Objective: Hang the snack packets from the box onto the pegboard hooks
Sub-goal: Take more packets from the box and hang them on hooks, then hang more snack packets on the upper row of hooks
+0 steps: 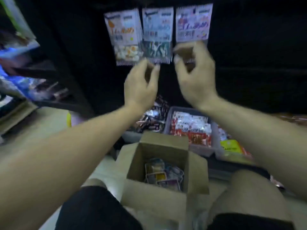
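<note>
Three packets hang side by side on the dark pegboard at the far side, long axes vertical, tops up: an orange packet on the left, a teal packet in the middle overlapping it slightly, and a purple packet on the right. The left hand is raised just below the orange and teal packets' lower edges, fingers loosely curled, holding nothing. The right hand covers the purple packet's lower edge; blur hides whether it pinches it. Dark bare board lies to the right of the packets. Near, between the knees, the box stands open with more packets lying flat inside. Beyond it sit bins of other snacks.
</note>
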A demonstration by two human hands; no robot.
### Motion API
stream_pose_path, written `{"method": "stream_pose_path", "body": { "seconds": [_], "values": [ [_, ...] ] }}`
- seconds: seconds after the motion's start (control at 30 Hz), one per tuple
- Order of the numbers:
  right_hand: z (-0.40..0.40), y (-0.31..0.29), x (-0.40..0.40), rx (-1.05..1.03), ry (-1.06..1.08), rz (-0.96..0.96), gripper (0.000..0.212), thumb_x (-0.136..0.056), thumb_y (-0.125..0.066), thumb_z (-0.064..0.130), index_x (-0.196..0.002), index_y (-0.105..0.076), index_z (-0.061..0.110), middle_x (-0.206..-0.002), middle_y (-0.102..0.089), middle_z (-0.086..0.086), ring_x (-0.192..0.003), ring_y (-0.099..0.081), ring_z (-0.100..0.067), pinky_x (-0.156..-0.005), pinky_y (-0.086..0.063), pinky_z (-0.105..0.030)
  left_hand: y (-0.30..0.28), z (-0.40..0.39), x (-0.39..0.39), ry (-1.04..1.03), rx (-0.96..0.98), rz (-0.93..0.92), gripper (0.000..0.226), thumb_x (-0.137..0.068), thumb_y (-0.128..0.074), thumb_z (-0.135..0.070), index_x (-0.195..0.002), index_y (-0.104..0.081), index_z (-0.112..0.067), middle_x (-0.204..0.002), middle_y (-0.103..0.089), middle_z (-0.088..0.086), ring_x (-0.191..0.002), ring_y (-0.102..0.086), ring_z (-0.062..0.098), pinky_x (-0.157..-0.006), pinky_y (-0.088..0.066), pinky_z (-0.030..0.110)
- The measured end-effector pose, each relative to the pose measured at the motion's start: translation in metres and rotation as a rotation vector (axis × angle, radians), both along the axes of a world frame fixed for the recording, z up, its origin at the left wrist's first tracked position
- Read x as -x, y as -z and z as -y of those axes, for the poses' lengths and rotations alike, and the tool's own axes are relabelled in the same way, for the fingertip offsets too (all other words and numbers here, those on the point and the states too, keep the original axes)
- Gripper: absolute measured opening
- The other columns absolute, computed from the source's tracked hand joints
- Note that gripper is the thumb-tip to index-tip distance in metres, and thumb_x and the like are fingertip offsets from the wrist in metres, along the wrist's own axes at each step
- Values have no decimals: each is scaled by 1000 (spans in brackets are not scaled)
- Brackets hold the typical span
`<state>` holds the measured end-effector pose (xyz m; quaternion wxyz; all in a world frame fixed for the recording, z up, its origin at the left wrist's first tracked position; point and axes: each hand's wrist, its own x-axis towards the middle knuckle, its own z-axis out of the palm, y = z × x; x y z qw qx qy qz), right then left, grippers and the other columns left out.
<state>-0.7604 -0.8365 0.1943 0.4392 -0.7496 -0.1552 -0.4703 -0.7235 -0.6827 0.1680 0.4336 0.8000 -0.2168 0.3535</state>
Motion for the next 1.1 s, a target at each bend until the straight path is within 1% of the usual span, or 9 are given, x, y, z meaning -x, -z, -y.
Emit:
{"method": "stream_pose_path", "body": {
  "seconds": [0.07, 0.13, 0.23, 0.37, 0.5, 0.63, 0.77, 1.0, 1.1],
  "values": [
    [-10, 76, 12, 42, -34, -309, 12, -93, -63, 4, -99, -70, 11, -94, -70, 1, -83, -63, -10, -80, -53, -29, 81, -21, 17, -5, -84, -283, 20, -103, -59, -30, -93, -63, -14, -80, -58, -7, -75, -60, 23, -70, -45, 36],
    [-14, 141, 20, 202, -70, -683, 14, -94, -64, 8, -101, -71, 18, -97, -74, 2, -89, -67, -13, -85, -56, -37, 151, -42, 34, -42, -333, -629, 18, -98, -61, -39, -106, -65, -23, -93, -69, -5, -91, -71, 27, -76, -53, 36],
    [-19, 210, 27, 522, -173, -1232, 23, -95, -67, 18, -117, -71, 23, -116, -75, -3, -108, -70, -24, -92, -55, -34, 219, -63, 52, 14, -884, -945, 61, -86, -62, -66, -135, -62, -29, -132, -67, 4, -124, -64, 31, -102, -53, 42],
    [-32, 277, 23, 671, -194, -1560, 47, -93, -69, 22, -139, -63, 14, -135, -67, -10, -124, -64, -28, -98, -52, -31, 252, -65, 72, 358, -996, -1256, 121, -56, -65, -101, -155, -47, -34, -157, -50, 2, -144, -48, 28, -120, -42, 44],
    [-41, 348, 8, 613, -76, -1728, 40, -87, -71, 14, -127, -67, 8, -125, -68, -12, -110, -69, -29, -89, -60, -35, 270, -62, 75, 448, -1270, -1154, 115, -69, -80, -79, -163, -35, -30, -166, -41, 2, -151, -38, 28, -128, -29, 47],
    [-44, 409, -2, 580, 81, -1832, 67, -89, -76, 23, -147, -48, 5, -151, -44, -15, -129, -57, -35, -105, -52, -43, 290, -57, 73, 382, -1343, -1050, 80, -83, -71, -73, -148, -55, -30, -148, -58, 3, -139, -50, 28, -118, -41, 47],
    [-49, 436, -7, 678, 226, -1733, 45, -101, -54, 18, -144, -41, 10, -151, -43, -15, -138, -46, -33, -110, -41, -43, 303, -57, 75, 333, -1353, -1055, 62, -87, -63, -71, -131, -67, -28, -135, -65, 2, -129, -56, 26, -111, -47, 48],
    [-48, 461, -9, 846, 83, -1717, 47, -100, -54, 7, -146, -48, 16, -144, -46, -17, -129, -51, -41, -102, -50, -49, 308, -58, 77, 317, -1368, -1034, 62, -86, -60, -71, -124, -71, -24, -129, -67, 2, -124, -58, 27, -108, -49, 46],
    [-51, 463, -5, 835, 53, -1652, 65, -95, -63, 3, -151, -34, 18, -142, -42, -18, -122, -58, -44, -94, -52, -49, 307, -54, 78, 309, -1399, -992, 58, -90, -61, -67, -124, -72, -21, -129, -68, 5, -123, -59, 28, -110, -47, 47]
  ]
}}
